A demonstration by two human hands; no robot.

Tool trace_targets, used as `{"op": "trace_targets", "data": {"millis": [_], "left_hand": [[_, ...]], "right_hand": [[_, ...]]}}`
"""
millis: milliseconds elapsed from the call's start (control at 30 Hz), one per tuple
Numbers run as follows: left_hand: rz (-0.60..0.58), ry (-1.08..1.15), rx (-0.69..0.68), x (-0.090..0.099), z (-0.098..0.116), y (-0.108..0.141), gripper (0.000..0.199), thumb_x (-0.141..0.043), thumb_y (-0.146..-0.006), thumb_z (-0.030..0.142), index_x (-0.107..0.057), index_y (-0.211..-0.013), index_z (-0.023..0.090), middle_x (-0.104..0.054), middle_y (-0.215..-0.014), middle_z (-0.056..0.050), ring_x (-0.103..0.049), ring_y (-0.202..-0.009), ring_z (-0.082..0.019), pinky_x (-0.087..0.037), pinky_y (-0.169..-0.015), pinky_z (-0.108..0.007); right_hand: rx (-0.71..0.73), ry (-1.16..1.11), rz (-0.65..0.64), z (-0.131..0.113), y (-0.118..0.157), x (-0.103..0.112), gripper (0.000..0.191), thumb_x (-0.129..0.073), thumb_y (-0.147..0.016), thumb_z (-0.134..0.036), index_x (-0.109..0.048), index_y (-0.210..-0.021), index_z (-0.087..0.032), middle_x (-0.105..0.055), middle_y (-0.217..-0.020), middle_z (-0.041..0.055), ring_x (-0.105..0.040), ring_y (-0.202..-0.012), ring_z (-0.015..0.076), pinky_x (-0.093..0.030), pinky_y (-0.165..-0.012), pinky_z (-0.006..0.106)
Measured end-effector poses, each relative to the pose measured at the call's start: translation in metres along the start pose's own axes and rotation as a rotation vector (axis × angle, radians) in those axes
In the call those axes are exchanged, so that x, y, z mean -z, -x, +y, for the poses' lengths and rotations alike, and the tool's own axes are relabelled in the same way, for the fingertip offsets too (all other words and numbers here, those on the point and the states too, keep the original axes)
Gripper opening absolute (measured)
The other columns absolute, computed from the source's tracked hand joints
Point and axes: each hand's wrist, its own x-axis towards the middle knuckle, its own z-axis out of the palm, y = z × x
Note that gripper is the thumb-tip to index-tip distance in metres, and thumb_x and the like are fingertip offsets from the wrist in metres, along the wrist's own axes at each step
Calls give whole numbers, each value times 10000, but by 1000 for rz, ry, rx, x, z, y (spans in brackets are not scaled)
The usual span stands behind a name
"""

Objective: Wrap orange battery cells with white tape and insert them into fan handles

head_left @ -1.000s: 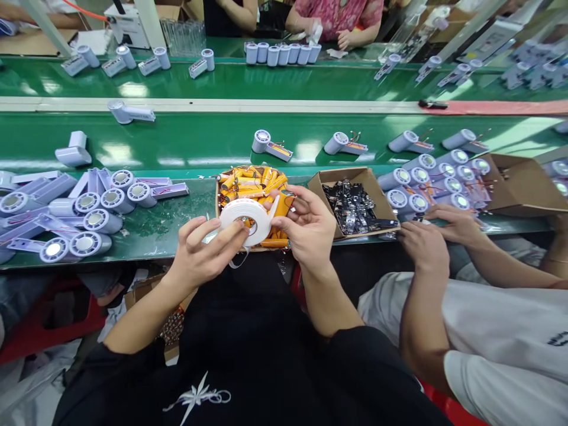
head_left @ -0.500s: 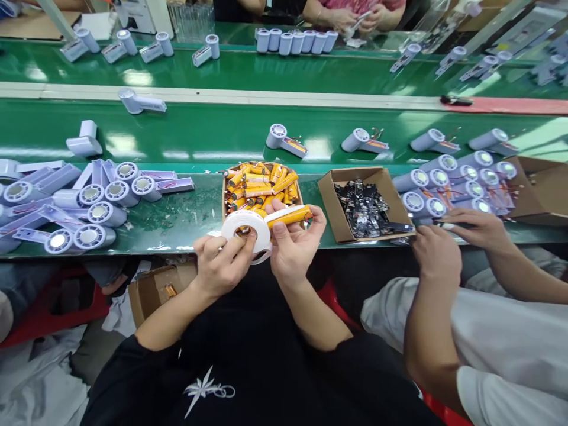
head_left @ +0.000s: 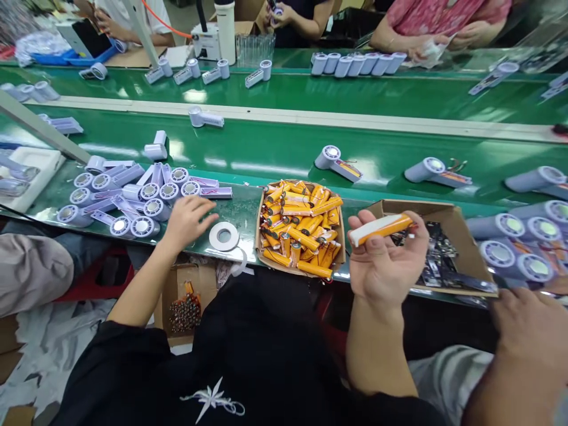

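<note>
My right hand (head_left: 388,266) grips an orange battery (head_left: 388,228) with a strip of white tape along its upper side. It is raised in front of the box of black parts (head_left: 444,260). Empty and with its fingers apart, my left hand (head_left: 189,222) hovers beside the pile of lilac fan housings (head_left: 155,208). A roll of white tape (head_left: 214,238) lies flat on the bench edge just right of that hand, its loose end curling over the edge. Between my hands stands a cardboard box (head_left: 258,236) heaped with orange batteries (head_left: 306,222).
Behind the bench runs a green conveyor belt (head_left: 266,142) carrying spaced-out fan units (head_left: 329,157). At the right, a co-worker's hand (head_left: 528,319) is near more fan units (head_left: 541,231). Below the bench sits an open carton (head_left: 171,284) with small parts. Other people work across the belt.
My left hand has let go of the tape roll, which now lies on the bench, and moved left. My right hand has carried the battery to the right. The view has shifted left.
</note>
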Motion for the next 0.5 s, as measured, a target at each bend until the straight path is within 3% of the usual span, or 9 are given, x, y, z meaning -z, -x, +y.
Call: {"op": "trace_targets", "data": {"millis": [67,167,267,333,400,500], "left_hand": [[55,-149,97,1,-17,-18,298,-635,-1057,410,-817,-1220,239,-750,-1370,-144,-616,-1301,-374,-466,-1128,-600],[-60,-249,60,8,-28,-32,252,-645,-1012,305,-834,-1173,260,-718,-1426,-132,-567,-1384,-396,-418,-1200,-656],[-146,-285,-14,16,-24,-33,316,-574,-979,146,-856,-1071,256,-755,-1297,-155,-612,-1304,-382,-449,-1181,-676],[-119,-313,-83,18,-14,-39,359,-549,-952,84,-857,-1038,247,-760,-1246,-170,-629,-1251,-387,-439,-1175,-730],[-65,-319,-167,15,-2,-59,383,-540,-940,54,-848,-1077,236,-748,-1257,-173,-616,-1265,-381,-451,-1171,-729],[-63,-280,-250,-4,14,-125,393,-515,-954,45,-822,-1150,191,-705,-1311,-189,-582,-1313,-350,-548,-1099,-571]], "right_hand": [[-21,13,16,2,8,8,685,-1022,-711,-335,-648,-1285,-308,-864,-1094,48,-862,-985,254,-715,-920,435],[0,83,33,0,11,34,656,-1019,-690,-325,-668,-1244,-331,-870,-1047,36,-869,-945,271,-725,-885,454],[18,224,45,-5,15,67,612,-989,-712,-369,-682,-1241,-385,-866,-1035,37,-867,-940,326,-719,-903,587],[57,290,76,-7,16,83,568,-958,-756,-417,-680,-1251,-419,-864,-1059,42,-864,-918,338,-702,-919,662],[122,314,110,-9,13,87,548,-948,-779,-430,-675,-1254,-437,-862,-1078,32,-862,-910,325,-706,-918,659],[208,311,88,-15,-5,63,583,-966,-780,-380,-662,-1276,-424,-855,-1088,9,-860,-1016,311,-729,-901,576]]}}
